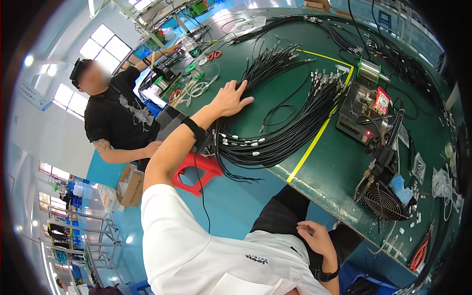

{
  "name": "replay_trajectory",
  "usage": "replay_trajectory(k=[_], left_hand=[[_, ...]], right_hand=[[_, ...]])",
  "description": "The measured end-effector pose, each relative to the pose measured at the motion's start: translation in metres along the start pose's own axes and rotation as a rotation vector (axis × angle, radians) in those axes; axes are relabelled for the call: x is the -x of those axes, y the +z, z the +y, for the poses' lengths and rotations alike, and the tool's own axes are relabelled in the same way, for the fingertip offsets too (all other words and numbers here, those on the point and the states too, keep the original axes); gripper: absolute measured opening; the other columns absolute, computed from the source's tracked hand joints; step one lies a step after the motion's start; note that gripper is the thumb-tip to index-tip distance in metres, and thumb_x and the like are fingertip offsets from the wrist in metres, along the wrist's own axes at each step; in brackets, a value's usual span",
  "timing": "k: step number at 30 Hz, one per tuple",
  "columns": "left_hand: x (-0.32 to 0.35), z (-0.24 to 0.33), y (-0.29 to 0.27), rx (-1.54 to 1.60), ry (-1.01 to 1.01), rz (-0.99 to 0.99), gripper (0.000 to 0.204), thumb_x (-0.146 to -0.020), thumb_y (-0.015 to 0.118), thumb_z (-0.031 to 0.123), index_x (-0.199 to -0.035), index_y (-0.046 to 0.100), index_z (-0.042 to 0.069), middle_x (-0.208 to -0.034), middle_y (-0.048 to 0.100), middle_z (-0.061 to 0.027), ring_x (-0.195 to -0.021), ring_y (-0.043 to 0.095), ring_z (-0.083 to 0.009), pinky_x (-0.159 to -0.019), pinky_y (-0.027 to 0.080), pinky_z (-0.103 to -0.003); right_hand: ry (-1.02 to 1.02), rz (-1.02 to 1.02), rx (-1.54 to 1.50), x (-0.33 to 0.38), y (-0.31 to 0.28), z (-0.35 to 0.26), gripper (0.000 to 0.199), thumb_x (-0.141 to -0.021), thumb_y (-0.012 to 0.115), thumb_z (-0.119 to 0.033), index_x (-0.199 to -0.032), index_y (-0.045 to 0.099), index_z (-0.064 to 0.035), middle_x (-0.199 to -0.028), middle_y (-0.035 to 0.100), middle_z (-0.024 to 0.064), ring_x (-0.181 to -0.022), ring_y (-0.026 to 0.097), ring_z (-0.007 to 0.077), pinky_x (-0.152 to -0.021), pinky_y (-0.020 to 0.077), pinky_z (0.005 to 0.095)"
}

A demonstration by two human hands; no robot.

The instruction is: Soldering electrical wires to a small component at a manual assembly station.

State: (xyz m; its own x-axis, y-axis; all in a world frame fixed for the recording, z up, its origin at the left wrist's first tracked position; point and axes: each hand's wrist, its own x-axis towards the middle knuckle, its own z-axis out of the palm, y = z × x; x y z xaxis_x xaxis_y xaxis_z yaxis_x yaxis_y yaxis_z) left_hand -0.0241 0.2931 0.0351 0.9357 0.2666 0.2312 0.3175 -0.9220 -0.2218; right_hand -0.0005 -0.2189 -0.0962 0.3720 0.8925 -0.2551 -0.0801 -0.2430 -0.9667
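Note:
My left hand (230, 100) reaches out over the green table, palm down, fingers stretched and thumb apart. Its fingertips rest at the edge of a thick bundle of black cables (268, 69) with bare metal ends. The bundle bends round in a loop toward me, and small white tags (238, 141) sit along it. The loop's other ends, with pale connectors (325, 83), fan out to the right. By my thigh, my right hand (317, 239) hangs loosely with bent fingers apart, holding nothing that I can see.
A soldering station (356, 115) with a solder spool (372, 70) stands right, near a small fan (385, 201) and red-handled pliers (420, 254). Yellow tape (309, 150) marks the table. A co-worker (120, 105) sits left, near a red stool (197, 172). Scissors (214, 55) and a bottle (193, 49) lie beyond.

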Motion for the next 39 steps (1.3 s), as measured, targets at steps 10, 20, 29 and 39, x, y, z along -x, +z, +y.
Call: replay_trajectory(k=[10,20,29,39], left_hand=[[-0.005,0.005,-0.031,-0.020,0.244,0.004,0.059,-0.090,0.060,0.024,-0.142,0.038,0.005,-0.133,0.044,-0.0224,-0.113,0.051,-0.0394,-0.091,0.046,-0.046],[0.001,0.075,-0.086,0.263,0.649,-0.086,0.032,-0.082,0.063,0.006,-0.114,0.066,0.006,-0.119,0.062,-0.0131,-0.109,0.058,-0.0299,-0.087,0.048,-0.039],[0.060,0.146,-0.161,0.682,0.712,0.365,0.035,-0.074,0.068,0.000,-0.109,0.071,0.005,-0.068,0.060,-0.0038,-0.056,0.053,-0.0193,-0.052,0.043,-0.030],[0.116,0.255,-0.088,1.032,0.878,-0.035,0.027,-0.071,0.078,0.018,-0.095,0.072,0.008,-0.066,0.047,-0.0002,-0.057,0.047,-0.0184,-0.052,0.037,-0.033]], right_hand=[[-0.004,-0.014,0.060,0.002,-0.001,-0.010,0.023,-0.088,0.065,-0.005,-0.108,0.064,0.0044,-0.097,0.071,0.0137,-0.091,0.068,0.0194,-0.083,0.0527,0.0303],[-0.037,0.001,0.068,0.017,0.005,-0.020,0.024,-0.087,0.066,-0.007,-0.108,0.064,0.0048,-0.096,0.071,0.0136,-0.089,0.068,0.0194,-0.081,0.0531,0.0299],[-0.060,0.051,0.133,0.053,0.014,-0.031,0.024,-0.086,0.067,-0.007,-0.107,0.064,0.0035,-0.094,0.070,0.0130,-0.085,0.068,0.0201,-0.078,0.0528,0.0300],[-0.458,0.490,0.041,0.060,0.027,-0.075,0.026,-0.079,0.067,-0.005,-0.104,0.064,0.0026,-0.094,0.067,0.0125,-0.082,0.063,0.0245,-0.074,0.0495,0.0329]])
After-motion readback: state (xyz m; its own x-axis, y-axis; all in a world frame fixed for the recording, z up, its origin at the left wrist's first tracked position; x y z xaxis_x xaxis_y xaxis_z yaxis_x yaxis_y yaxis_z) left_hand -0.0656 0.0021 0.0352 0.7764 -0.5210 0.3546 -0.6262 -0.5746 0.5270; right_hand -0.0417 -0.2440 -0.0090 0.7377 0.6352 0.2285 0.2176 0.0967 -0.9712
